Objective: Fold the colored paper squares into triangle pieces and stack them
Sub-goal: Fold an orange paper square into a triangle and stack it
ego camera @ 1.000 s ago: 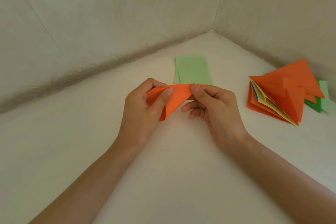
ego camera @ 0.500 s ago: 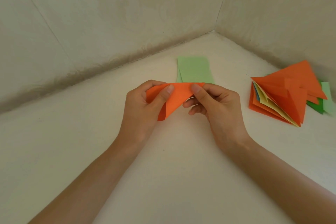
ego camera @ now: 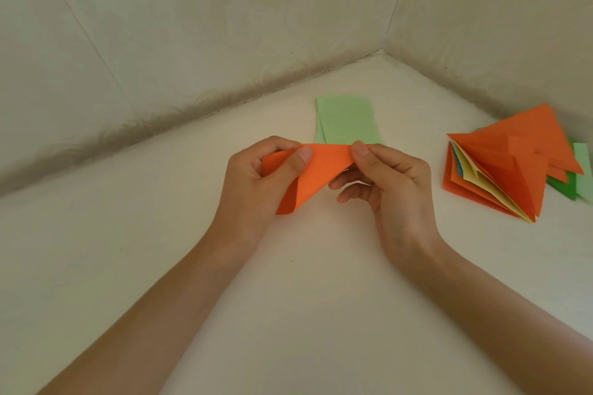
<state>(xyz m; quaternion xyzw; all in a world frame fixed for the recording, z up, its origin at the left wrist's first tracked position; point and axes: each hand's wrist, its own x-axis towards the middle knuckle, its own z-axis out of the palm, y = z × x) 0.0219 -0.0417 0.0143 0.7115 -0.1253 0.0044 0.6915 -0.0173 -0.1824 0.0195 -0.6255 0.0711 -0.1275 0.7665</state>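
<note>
A person's left hand is pinching the left end of an orange paper. Its thumb is lying flat on the near face while the curled fingers are closing behind the sheet. The grip is narrow, with only paper between thumb and fingers. The paper is hanging in the air between the two hands, just above the pale surface. Its folded top edge is running straight from one thumb to the other, and its lower corner is curling down below the left palm. The right hand is nipping the paper's right end between thumb tip and forefinger, the remaining fingers hanging loosely curled beneath. Just beyond the grip, light green sheets are lying flat on the surface, their near end hidden behind the orange edge. Well to the right of the right hand, a stack of folded pieces, mostly orange with yellow and blue layers showing, is resting beside the wall, overlapping a dark green piece.
</note>
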